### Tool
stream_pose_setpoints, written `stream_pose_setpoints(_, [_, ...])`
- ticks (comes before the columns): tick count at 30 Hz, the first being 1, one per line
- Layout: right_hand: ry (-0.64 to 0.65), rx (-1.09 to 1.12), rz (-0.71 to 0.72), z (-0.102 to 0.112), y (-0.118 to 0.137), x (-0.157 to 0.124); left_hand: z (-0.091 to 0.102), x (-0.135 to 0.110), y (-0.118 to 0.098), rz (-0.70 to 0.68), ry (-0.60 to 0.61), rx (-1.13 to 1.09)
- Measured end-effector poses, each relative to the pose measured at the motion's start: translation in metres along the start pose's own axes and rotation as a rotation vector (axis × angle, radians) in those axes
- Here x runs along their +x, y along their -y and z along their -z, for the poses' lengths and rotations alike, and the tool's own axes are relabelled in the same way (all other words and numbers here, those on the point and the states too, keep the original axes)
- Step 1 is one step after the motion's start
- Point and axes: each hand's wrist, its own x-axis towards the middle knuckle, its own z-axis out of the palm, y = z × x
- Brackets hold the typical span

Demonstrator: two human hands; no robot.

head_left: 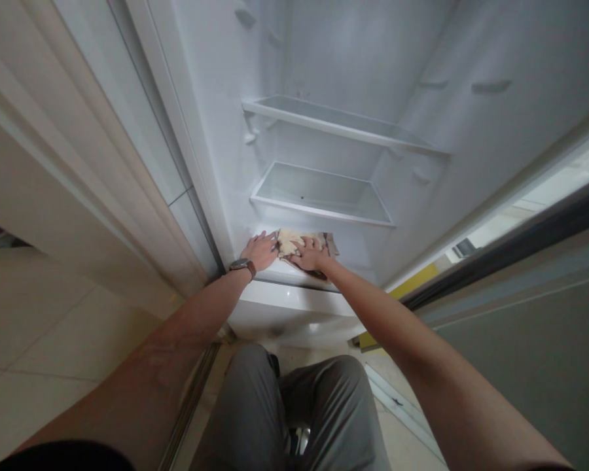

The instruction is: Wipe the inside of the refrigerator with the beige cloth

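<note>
My left hand [260, 251] lies flat with its fingers spread on the white floor of a refrigerator [356, 252], near the left wall. Its fingertips reach the left edge of a cloth [330, 243], cream on the left and patterned with brown and dark patches on the right. Pressed down on top of this cloth is my right hand [308, 254], its fingers apart and lying over the fabric. The cloth is crumpled, and part of it is hidden under that hand. A watch [243, 265] with a brown strap sits on my left wrist.
Two glass shelves, an upper one [348, 123] and a lower one [324, 190], span the refrigerator above my hands. A white front ledge [294, 297] runs below them. An open door [530, 327] stands at right, a pale frame [78, 131] at left. My knees are close below.
</note>
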Motion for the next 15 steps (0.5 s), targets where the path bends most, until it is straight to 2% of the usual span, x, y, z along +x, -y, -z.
stream_pose_setpoints(7, [-0.035,0.044,0.044,-0.007,0.001,-0.025,0.002,0.002,-0.001,-0.005,0.013,0.029])
stream_pose_setpoints(15, [-0.130,0.027,-0.039,-0.022,-0.043,-0.048,0.000,0.002,0.002,0.020,0.007,0.021])
